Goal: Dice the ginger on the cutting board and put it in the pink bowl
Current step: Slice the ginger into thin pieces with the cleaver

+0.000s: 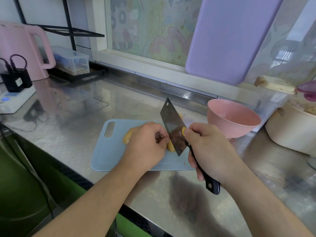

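A light blue cutting board [109, 151] lies on the steel counter. On it is a knobbly tan piece of ginger [127, 138], mostly covered by my left hand [145, 144], whose curled fingers hold it down. My right hand [207, 151] grips the black handle of a cleaver [172, 124], forefinger against the blade. The blade stands edge-down on the ginger right beside my left fingertips. A small ginger scrap [185, 163] lies near the board's front edge. The pink bowl [233, 118] stands just right of the board and looks empty.
A pink kettle [22, 48] and a power strip with chargers [13, 93] sit at the far left. A clear lidded box [71, 60] is behind. A purple board [229, 40] leans on the window. A cream pot [290, 132] stands at right.
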